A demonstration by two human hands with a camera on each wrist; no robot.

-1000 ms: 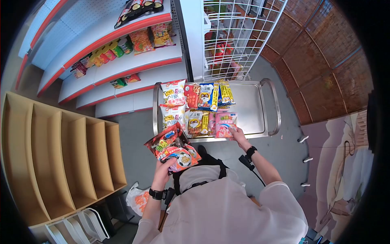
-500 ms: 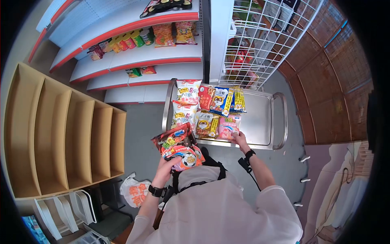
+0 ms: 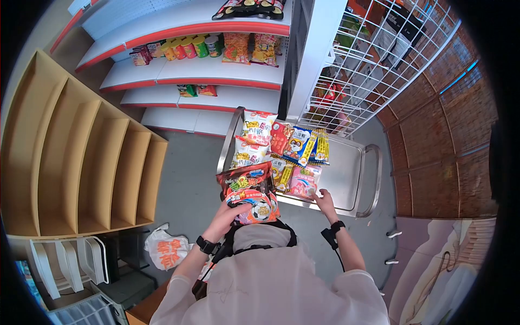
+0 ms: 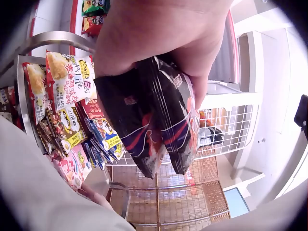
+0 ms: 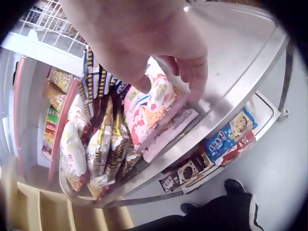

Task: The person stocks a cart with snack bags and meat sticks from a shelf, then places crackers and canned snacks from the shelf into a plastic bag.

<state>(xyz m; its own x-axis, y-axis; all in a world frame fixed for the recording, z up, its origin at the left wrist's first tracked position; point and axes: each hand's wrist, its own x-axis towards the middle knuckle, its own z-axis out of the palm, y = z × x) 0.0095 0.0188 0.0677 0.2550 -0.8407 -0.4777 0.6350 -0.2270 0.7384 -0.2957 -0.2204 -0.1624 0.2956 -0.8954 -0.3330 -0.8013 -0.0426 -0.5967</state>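
My left hand (image 3: 229, 215) grips two black-and-red snack bags (image 3: 250, 187) in front of my body; in the left wrist view the two dark bags (image 4: 151, 113) hang side by side from the fingers. At the front edge of the metal cart (image 3: 342, 176), my right hand (image 3: 326, 205) hovers by a pink snack bag (image 3: 305, 181). The right wrist view has its thumb and fingers spread around the top of that pink bag (image 5: 156, 103), not squeezing it. White bags (image 3: 257, 127), a brown bag (image 3: 280, 172) and blue bags (image 3: 299, 145) lie on the cart's left part.
Behind the cart stand white shelves (image 3: 216, 72) with red edges, holding cans and snack bags. A white wire rack (image 3: 374, 70) is at back right, a wooden shelf unit (image 3: 86, 157) at left. A plastic bag (image 3: 167, 248) lies on the floor. The cart's lower tier holds packages (image 5: 231, 134).
The head view has turned, shifting the scene to the right. My right hand has drawn slightly off the pink bag, its fingers loosened. My left hand still holds the two dark bags.
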